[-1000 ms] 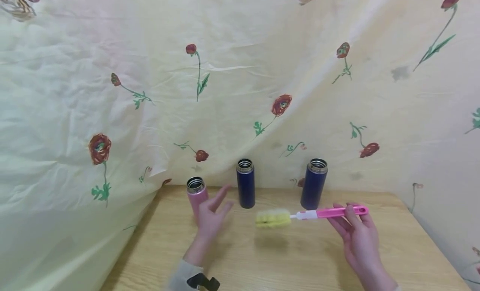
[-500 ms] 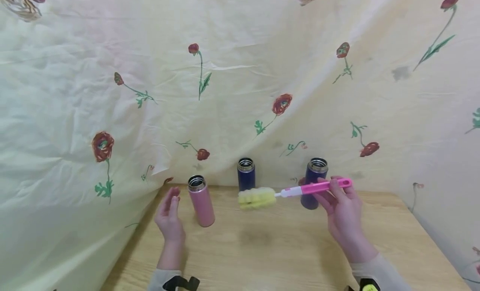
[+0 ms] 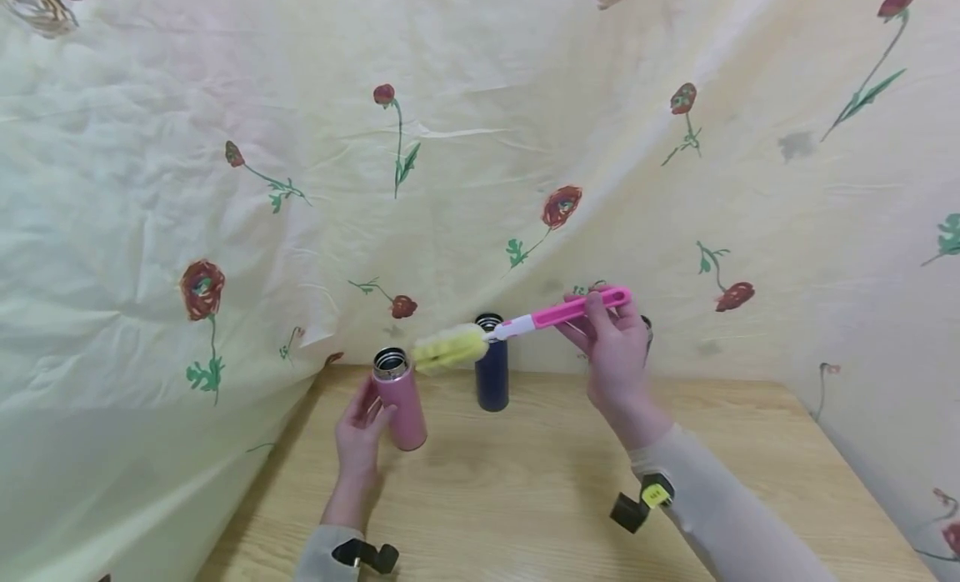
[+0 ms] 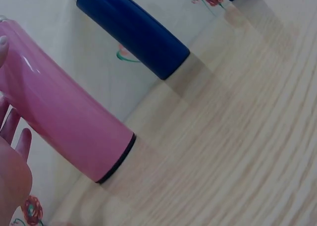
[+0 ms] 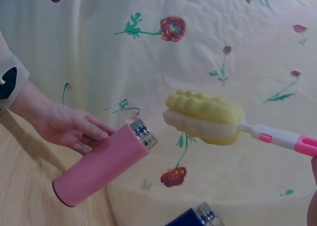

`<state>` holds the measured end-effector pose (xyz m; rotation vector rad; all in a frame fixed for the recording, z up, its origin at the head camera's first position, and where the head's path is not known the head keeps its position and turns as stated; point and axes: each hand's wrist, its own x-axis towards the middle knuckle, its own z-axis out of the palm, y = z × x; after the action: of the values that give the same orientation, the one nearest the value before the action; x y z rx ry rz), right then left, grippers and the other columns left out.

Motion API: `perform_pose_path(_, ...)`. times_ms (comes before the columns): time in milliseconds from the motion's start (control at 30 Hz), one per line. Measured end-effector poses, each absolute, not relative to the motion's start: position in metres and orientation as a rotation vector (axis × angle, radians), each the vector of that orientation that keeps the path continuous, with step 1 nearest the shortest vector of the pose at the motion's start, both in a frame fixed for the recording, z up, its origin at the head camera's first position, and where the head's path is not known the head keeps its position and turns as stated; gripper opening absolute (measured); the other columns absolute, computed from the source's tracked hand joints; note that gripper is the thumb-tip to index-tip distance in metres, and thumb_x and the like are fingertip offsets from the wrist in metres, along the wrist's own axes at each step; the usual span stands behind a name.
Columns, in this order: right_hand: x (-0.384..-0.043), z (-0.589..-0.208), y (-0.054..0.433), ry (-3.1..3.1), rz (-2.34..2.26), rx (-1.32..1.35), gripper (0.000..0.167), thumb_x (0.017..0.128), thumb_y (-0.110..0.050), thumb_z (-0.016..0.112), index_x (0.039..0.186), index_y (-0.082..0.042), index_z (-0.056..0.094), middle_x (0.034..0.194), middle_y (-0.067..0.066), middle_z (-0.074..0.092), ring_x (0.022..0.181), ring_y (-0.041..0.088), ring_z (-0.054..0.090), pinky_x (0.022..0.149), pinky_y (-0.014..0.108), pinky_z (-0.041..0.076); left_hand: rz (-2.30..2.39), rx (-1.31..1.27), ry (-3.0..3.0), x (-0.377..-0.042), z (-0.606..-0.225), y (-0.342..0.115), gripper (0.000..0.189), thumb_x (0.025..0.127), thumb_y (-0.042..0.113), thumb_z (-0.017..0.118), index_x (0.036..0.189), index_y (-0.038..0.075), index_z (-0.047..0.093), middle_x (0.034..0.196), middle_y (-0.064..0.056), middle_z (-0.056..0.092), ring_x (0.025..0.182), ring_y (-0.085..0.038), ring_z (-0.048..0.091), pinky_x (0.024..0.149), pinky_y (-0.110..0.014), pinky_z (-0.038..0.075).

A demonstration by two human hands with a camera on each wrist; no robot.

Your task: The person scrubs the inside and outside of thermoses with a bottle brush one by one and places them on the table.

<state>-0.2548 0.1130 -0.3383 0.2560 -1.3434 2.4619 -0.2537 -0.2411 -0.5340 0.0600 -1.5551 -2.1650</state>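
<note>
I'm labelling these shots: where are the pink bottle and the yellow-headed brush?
Pink bottle [image 5: 104, 166], right wrist view: middle of its body.
Brush [image 3: 516, 327], head view: white part of its handle.

On my head feed I read the near bottle [image 3: 405, 415] as dusty pink, with a shiny silver neck [image 5: 143, 133] and, through the left wrist camera, a black base edge [image 4: 117, 159]. I see the middle bottle [image 3: 492, 382] as deep navy, a brighter blue from the left wrist. The brush head [image 5: 203, 107] shows me yellow with a creamy band, its collar [image 5: 282, 136] white with a pink button [image 5: 265, 138], its handle [image 3: 573, 309] hot pink. I make out light tan grain on the table [image 3: 495, 499] and cream cloth [image 3: 450, 248] scattered with red flowers [image 3: 562, 206] and green leaves [image 3: 202, 375].
</note>
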Motion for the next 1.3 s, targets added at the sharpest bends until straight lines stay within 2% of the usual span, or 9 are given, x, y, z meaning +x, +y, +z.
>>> perform_pose_path(200,-0.266,-0.333,0.089,-1.369,2.4,0.304,0.027,0.109,-0.02,0.062,0.123,0.002,0.056,0.107,0.012,0.077,0.099,0.026,0.079,0.087,0.043,0.063,-2.141,0.09,-1.599,-0.256,-0.54,-0.242,0.069,0.087,-0.009,0.083,0.151,-0.002,0.057,0.146,-0.015,0.065,0.122,-0.013,0.068,0.105,-0.026,0.055)
perform_pose_path(433,-0.276,-0.328,0.069,-1.408,2.38,0.331,0.037,0.11,-0.019,0.061,0.13,0.011,0.051,0.108,0.012,0.077,0.106,0.034,0.077,0.088,0.042,0.064,-2.089,0.158,-1.651,-0.255,-0.537,-0.239,0.074,0.083,-0.012,0.083,0.151,-0.003,0.055,0.15,-0.023,0.06,0.125,-0.017,0.064,0.102,-0.024,0.056)
perform_pose_path(567,-0.28,-0.326,0.057,-1.399,2.368,0.355,0.028,0.11,-0.015,0.061,0.126,0.008,0.055,0.106,0.01,0.078,0.102,0.033,0.078,0.086,0.043,0.064,-2.07,0.208,-1.669,-0.255,-0.536,-0.237,0.075,0.082,-0.012,0.085,0.151,-0.001,0.057,0.149,-0.023,0.061,0.126,-0.023,0.064,0.101,-0.023,0.056)
perform_pose_path(667,-0.282,-0.323,0.05,-1.412,2.346,0.387,0.021,0.11,-0.014,0.061,0.123,0.003,0.058,0.106,0.012,0.078,0.1,0.03,0.078,0.087,0.043,0.065,-2.064,0.211,-1.677,-0.256,-0.537,-0.236,0.073,0.083,-0.011,0.084,0.151,0.0,0.058,0.149,-0.023,0.06,0.13,-0.031,0.062,0.1,-0.024,0.057)
perform_pose_path(767,-0.283,-0.32,0.044,-1.465,2.292,0.429,0.02,0.11,-0.013,0.061,0.122,0.002,0.06,0.11,0.015,0.077,0.102,0.029,0.078,0.087,0.042,0.065,-2.032,0.196,-1.726,-0.256,-0.539,-0.234,0.073,0.086,-0.006,0.085,0.152,0.0,0.056,0.152,-0.022,0.058,0.138,-0.034,0.056,0.103,-0.024,0.055)
perform_pose_path(900,-0.282,-0.314,0.037,-1.537,2.192,0.502,0.02,0.109,-0.011,0.062,0.122,0.004,0.061,0.113,0.019,0.076,0.103,0.029,0.077,0.087,0.039,0.065,-2.003,0.174,-1.767,-0.255,-0.54,-0.231,0.076,0.087,0.001,0.087,0.155,0.002,0.053,0.156,-0.019,0.055,0.142,-0.033,0.053,0.108,-0.025,0.052)
perform_pose_path(1000,-0.28,-0.308,0.03,-1.553,2.134,0.588,0.017,0.108,-0.008,0.063,0.119,0.005,0.062,0.112,0.023,0.076,0.1,0.027,0.078,0.086,0.04,0.065,-1.978,0.16,-1.763,-0.255,-0.54,-0.229,0.075,0.087,-0.001,0.087,0.155,0.003,0.054,0.155,-0.018,0.056,0.142,-0.032,0.053,0.111,-0.029,0.051)
perform_pose_path(1200,-0.28,-0.293,0.018,-1.7,2.027,0.775,0.021,0.108,-0.007,0.062,0.121,0.011,0.061,0.112,0.023,0.076,0.099,0.027,0.077,0.087,0.039,0.065,-1.938,0.216,-1.771,-0.256,-0.538,-0.225,0.077,0.083,-0.001,0.09,0.153,0.006,0.058,0.15,-0.016,0.061,0.135,-0.032,0.058,0.103,-0.025,0.055)
perform_pose_path(1300,-0.282,-0.284,0.013,-1.845,1.938,0.796,0.019,0.109,-0.01,0.063,0.119,0.006,0.064,0.112,0.018,0.077,0.101,0.028,0.077,0.086,0.036,0.065,-1.986,0.241,-1.752,-0.255,-0.536,-0.222,0.079,0.082,0.0,0.09,0.154,0.009,0.057,0.15,-0.013,0.06,0.133,-0.032,0.059,0.1,-0.024,0.056)
